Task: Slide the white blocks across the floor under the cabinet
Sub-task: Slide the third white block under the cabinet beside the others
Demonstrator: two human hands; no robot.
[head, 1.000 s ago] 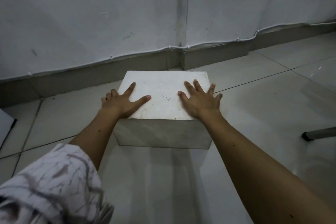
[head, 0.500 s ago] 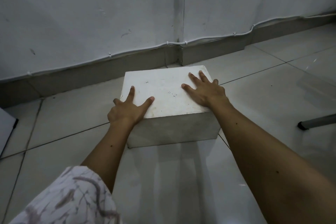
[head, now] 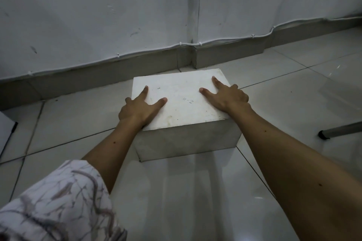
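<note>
Both arms stretched out straight. Left hand (head: pixel 139 108) flat, fingers spread. Right hand (head: pixel 227 97) flat, fingers spread.

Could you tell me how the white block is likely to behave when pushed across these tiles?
The white block looks rigid and probably heavy, since both hands press on it. Its broad, low shape should resist tipping. The glossy floor tiles likely let it slide rather than catch.

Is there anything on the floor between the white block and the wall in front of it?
Nothing visible. Both the left hand and right hand rest on the block, and the floor strip up to the baseboard is bare. No cabinet is in view.
</note>
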